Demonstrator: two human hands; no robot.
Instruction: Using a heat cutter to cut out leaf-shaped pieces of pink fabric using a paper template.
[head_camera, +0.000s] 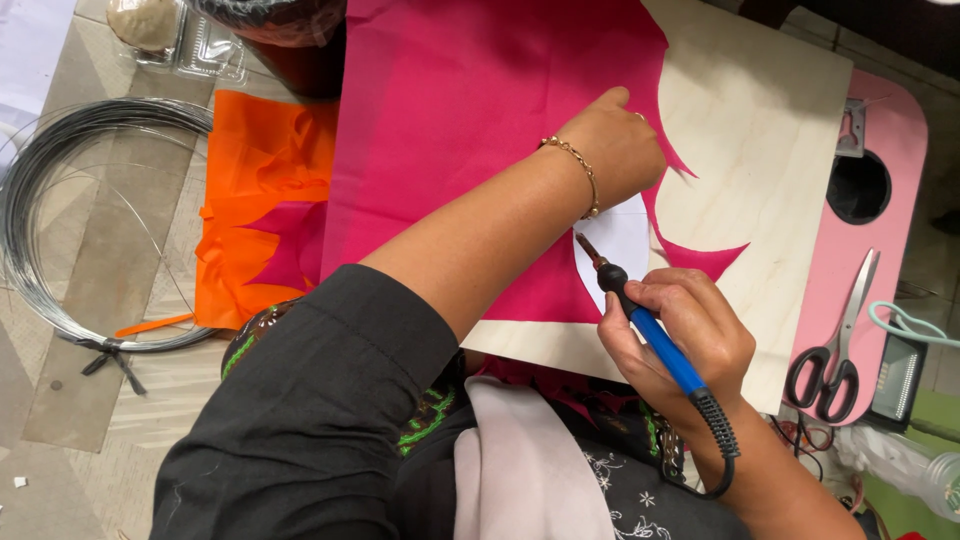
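I see the pink fabric sheet (470, 110) spread over a pale wooden board (770, 130), covering the board's left and upper part, with its right edge cut into curved points. A white paper template (622, 245) lies on the fabric near the board's lower edge.

The right hand (680, 335) is closed in a fist-like grip round a blue-handled hot cutting tool (650, 330) — its dark tip rests at the template's left edge, and its black cord runs back toward the wrist. The left hand (620, 145) presses down on the fabric just above the template, fingers curled under, a gold bracelet (580, 170) at the wrist; it holds nothing else that I can make out.

Left of the board lie orange fabric pieces (260, 200), some pink scraps among them. Further left of the board — a coil of grey wire (60, 200). Right of the board sits a pink tray (880, 230) with black-handled scissors (835, 345) on it.
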